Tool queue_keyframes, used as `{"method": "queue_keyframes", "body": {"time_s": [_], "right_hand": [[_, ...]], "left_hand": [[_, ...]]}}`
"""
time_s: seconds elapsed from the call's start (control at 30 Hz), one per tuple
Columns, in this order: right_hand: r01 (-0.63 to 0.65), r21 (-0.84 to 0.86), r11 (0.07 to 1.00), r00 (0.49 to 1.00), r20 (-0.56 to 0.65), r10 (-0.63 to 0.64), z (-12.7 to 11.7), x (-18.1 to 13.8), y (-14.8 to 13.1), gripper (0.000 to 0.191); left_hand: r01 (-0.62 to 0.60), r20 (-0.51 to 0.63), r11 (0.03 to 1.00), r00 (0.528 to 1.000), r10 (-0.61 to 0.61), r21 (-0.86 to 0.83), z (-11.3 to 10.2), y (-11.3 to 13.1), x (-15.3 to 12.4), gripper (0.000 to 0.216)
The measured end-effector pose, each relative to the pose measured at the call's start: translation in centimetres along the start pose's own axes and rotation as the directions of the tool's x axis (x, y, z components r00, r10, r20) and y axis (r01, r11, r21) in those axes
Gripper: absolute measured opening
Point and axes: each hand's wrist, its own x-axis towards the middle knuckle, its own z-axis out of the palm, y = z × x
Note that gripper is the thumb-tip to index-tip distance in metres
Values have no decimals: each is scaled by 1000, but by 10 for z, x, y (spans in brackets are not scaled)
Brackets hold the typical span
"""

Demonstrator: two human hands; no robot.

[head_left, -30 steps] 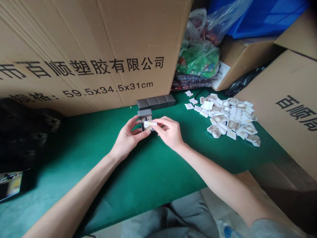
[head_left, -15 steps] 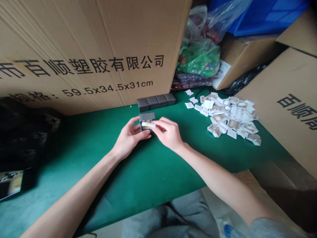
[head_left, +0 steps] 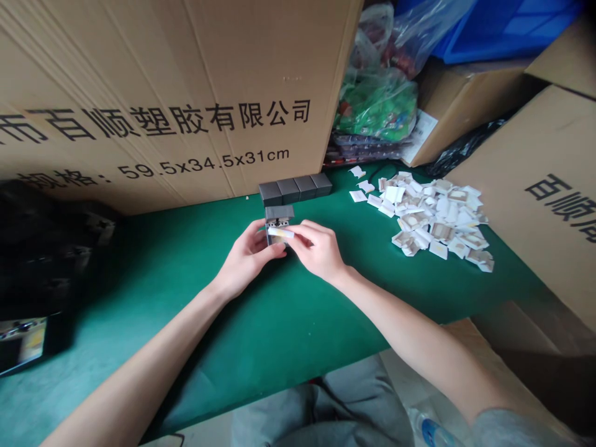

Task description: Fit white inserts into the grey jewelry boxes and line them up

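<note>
My left hand (head_left: 248,252) is closed around a small dark grey box (head_left: 280,213) whose lid stands raised. Inside the box, small dark and light details show, too small to make out. Between the thumb and fingers of my right hand (head_left: 319,248) is a small folded white card (head_left: 281,233) with a yellowish patch, held at the front of the open box. The fingertips hide part of the box's lower edge. Just behind my hands, a row of several closed dark grey boxes (head_left: 295,189) stands against the big carton.
A heap of folded white card pieces (head_left: 442,214) lies on the green table (head_left: 279,347) at the right. Large cartons (head_left: 223,62) wall off the back and right. Dark items (head_left: 46,261) crowd the left end. Plastic bags (head_left: 379,102) are piled behind.
The box lid has tipped further back, and more of the inside shows beneath it. Both hands stay nearly in place, my right hand still pinching the white card.
</note>
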Motion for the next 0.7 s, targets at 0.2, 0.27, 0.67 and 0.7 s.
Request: {"method": "queue_keyframes", "body": {"time_s": [0.2,0.27,0.67,0.7], "right_hand": [[20,-29,999,1000,22,-20,1,0,3,25],[45,-36,998,999,28,-44,2,0,5,23],[154,-148,977,988,-10,-157,5,-1,14,21],[146,-159,976,989,-4,-149,6,-2,15,22]], "left_hand": [[-11,5,997,1000,11,75,3,3,-1,50],[-13,1,997,1000,13,82,4,3,-1,48],[-34,-5,991,999,35,127,4,0,-1,42],[-37,-3,991,999,38,132,3,-1,-1,42]]}}
